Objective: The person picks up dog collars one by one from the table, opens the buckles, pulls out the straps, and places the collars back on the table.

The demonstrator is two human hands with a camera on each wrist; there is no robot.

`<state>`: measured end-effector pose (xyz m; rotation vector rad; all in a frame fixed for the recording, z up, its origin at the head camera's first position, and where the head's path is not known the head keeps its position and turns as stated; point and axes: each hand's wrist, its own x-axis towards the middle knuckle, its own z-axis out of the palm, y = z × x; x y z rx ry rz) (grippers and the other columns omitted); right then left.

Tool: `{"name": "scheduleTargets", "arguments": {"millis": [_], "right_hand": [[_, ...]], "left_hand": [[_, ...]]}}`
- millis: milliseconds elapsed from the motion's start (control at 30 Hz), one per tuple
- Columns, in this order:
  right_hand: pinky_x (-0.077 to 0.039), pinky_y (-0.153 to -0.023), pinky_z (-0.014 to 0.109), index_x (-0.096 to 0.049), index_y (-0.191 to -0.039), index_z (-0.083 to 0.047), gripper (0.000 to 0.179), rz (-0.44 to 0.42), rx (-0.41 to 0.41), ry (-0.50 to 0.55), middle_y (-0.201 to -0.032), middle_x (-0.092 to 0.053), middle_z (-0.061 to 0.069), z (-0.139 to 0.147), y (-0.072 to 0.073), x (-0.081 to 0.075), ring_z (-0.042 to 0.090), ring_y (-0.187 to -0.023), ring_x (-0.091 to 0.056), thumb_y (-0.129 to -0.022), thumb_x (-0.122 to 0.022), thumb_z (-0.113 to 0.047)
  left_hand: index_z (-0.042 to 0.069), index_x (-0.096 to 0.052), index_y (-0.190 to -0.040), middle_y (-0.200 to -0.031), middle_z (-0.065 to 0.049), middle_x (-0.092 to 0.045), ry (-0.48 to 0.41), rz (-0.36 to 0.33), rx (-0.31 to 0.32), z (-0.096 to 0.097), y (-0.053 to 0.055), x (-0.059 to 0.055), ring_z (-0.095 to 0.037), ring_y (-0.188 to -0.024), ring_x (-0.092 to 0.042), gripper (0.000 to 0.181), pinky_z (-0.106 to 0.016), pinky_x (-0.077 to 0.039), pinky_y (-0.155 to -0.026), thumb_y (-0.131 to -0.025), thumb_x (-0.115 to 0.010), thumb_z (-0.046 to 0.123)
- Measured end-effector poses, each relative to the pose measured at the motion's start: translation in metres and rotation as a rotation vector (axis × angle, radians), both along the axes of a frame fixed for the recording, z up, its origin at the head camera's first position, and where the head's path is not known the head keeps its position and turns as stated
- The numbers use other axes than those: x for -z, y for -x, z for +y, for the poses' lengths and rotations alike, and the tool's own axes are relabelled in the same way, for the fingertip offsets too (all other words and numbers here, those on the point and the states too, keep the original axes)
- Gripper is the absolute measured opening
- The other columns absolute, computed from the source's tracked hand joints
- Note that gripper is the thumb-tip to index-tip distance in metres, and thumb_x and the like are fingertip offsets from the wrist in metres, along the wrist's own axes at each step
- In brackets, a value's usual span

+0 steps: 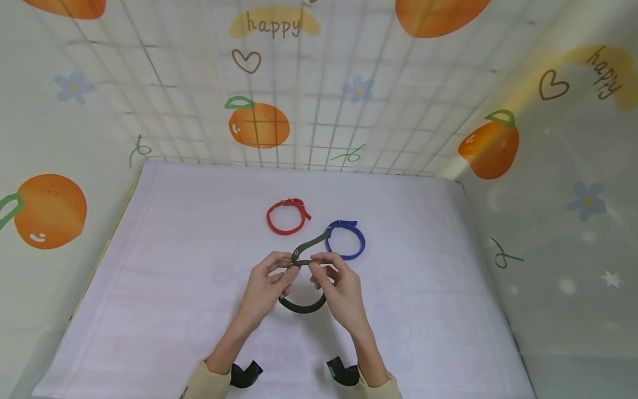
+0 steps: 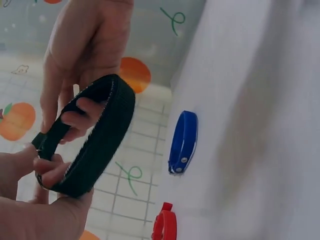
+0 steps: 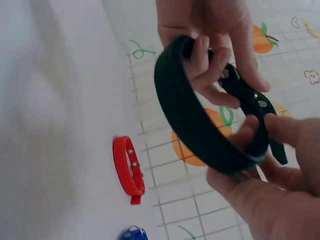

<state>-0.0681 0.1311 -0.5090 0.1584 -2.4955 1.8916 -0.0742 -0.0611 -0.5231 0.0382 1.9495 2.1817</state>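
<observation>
Collar (image 1: 302,308) | dark green, looped, metal-eyeleted | left hand (image 1: 267,284), right hand (image 1: 344,287): both fingers-curled, pinching it

The white table (image 1: 149,266) carries two looped collars set apart: a red collar (image 3: 123,167), and a blue collar (image 2: 190,135) to its right, slightly nearer.
</observation>
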Motion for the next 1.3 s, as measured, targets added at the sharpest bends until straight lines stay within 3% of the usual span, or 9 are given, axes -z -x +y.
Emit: {"name": "scheduleTargets", "arguments": {"millis": [100,333,400,533,600,800,1000,1133,1300], "right_hand": [[-0.063,-0.072,0.025,-0.067,-0.127,-0.013,0.021,0.011,-0.053,-0.060,-0.115,-0.071,0.010,-0.001,-0.001,-0.001,0.018,-0.084,-0.073,-0.109,-0.067,-0.024],[-0.062,-0.088,0.030,-0.068,-0.128,-0.023,0.019,0.150,-0.139,-0.246,-0.122,-0.074,-0.006,-0.003,0.001,-0.007,0.010,-0.103,-0.072,-0.111,-0.062,-0.027],[-0.062,-0.084,0.029,-0.069,-0.127,-0.023,0.019,0.152,-0.146,-0.240,-0.119,-0.075,-0.006,-0.004,0.002,-0.008,0.009,-0.097,-0.072,-0.111,-0.062,-0.030],[-0.056,-0.066,0.024,-0.069,-0.120,-0.019,0.018,0.085,-0.136,-0.184,-0.095,-0.072,-0.001,-0.005,0.003,-0.008,0.016,-0.076,-0.068,-0.113,-0.059,-0.032],[-0.054,-0.063,0.023,-0.068,-0.120,-0.018,0.018,0.050,-0.138,-0.159,-0.092,-0.069,0.002,-0.005,0.003,-0.007,0.018,-0.072,-0.066,-0.113,-0.057,-0.031],[-0.061,-0.070,0.025,-0.065,-0.124,-0.016,0.018,-0.006,-0.213,-0.102,-0.114,-0.070,0.008,-0.002,0.006,-0.009,0.015,-0.084,-0.069,-0.112,-0.061,-0.028],[-0.064,-0.067,0.029,-0.066,-0.125,-0.016,0.017,-0.042,-0.294,-0.064,-0.113,-0.070,0.017,0.004,0.007,-0.013,0.018,-0.071,-0.071,-0.111,-0.063,-0.026],[-0.067,-0.072,0.035,-0.068,-0.126,-0.017,0.020,-0.077,-0.293,-0.063,-0.112,-0.071,0.011,0.005,0.008,-0.015,0.019,-0.074,-0.075,-0.110,-0.064,-0.028],[-0.068,-0.072,0.038,-0.069,-0.126,-0.016,0.020,-0.112,-0.308,-0.030,-0.107,-0.069,0.012,0.007,0.009,-0.014,0.027,-0.081,-0.078,-0.109,-0.065,-0.027]], "left_hand": [[0.016,-0.069,-0.129,-0.117,-0.010,-0.071,0.048,0.011,-0.020,-0.001,0.000,-0.001,-0.011,-0.076,-0.065,0.028,-0.021,-0.051,-0.069,-0.103,-0.075,0.026],[0.023,-0.072,-0.127,-0.109,-0.009,-0.075,0.162,0.123,-0.007,-0.003,-0.002,-0.003,-0.011,-0.093,-0.073,0.024,-0.024,-0.056,-0.087,-0.103,-0.075,0.030],[0.024,-0.072,-0.127,-0.107,-0.011,-0.075,0.175,0.135,0.001,-0.003,-0.002,-0.004,-0.011,-0.087,-0.071,0.024,-0.023,-0.054,-0.081,-0.104,-0.074,0.030],[0.025,-0.072,-0.126,-0.105,-0.014,-0.076,0.196,0.137,0.022,-0.003,-0.003,-0.005,-0.012,-0.081,-0.065,0.022,-0.022,-0.046,-0.070,-0.104,-0.074,0.029],[0.026,-0.072,-0.126,-0.105,-0.014,-0.076,0.201,0.133,0.030,-0.003,-0.003,-0.005,-0.013,-0.082,-0.066,0.022,-0.023,-0.045,-0.069,-0.104,-0.074,0.030],[0.026,-0.068,-0.129,-0.105,-0.007,-0.075,0.171,0.095,0.014,0.001,-0.006,-0.004,-0.012,-0.082,-0.064,0.024,-0.023,-0.048,-0.071,-0.106,-0.071,0.032],[0.020,-0.062,-0.132,-0.103,-0.012,-0.073,0.132,0.054,-0.012,0.003,-0.009,-0.005,-0.013,-0.082,-0.063,0.026,-0.022,-0.050,-0.071,-0.108,-0.067,0.029],[0.019,-0.061,-0.135,-0.101,-0.011,-0.070,0.129,0.066,-0.009,0.004,-0.010,-0.008,-0.014,-0.078,-0.060,0.026,-0.021,-0.047,-0.069,-0.111,-0.063,0.029],[0.018,-0.061,-0.135,-0.096,-0.008,-0.065,0.121,0.082,-0.016,0.004,-0.012,-0.007,-0.015,-0.076,-0.057,0.025,-0.022,-0.046,-0.070,-0.112,-0.061,0.027]]}}
